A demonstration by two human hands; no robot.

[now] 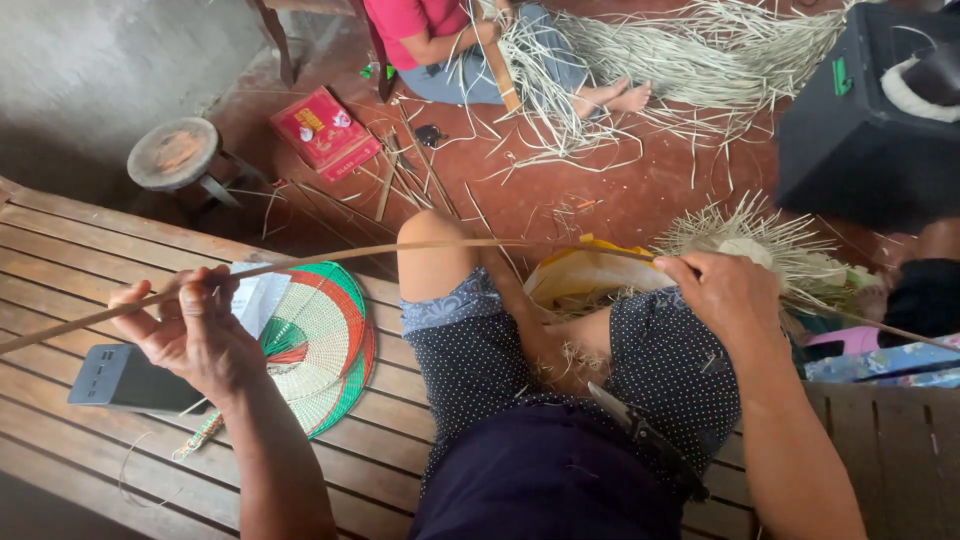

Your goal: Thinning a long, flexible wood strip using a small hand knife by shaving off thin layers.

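A long thin bamboo strip (400,250) runs across the view from the lower left to my right. My left hand (190,325) pinches it between thumb and fingers above the wooden bench (60,250). My right hand (725,290) grips the same strip over my right knee. A folding knife (645,440) lies on my dark dotted shorts in my lap. A yellow-rimmed basket (590,270) with shavings sits between my legs.
A woven green, red and white fan (325,345) and a dark phone (120,380) lie on the bench by my left hand. Another person (440,40) sits on the red floor among strips. A round stool (175,152), red box (325,130) and black case (860,120) stand around.
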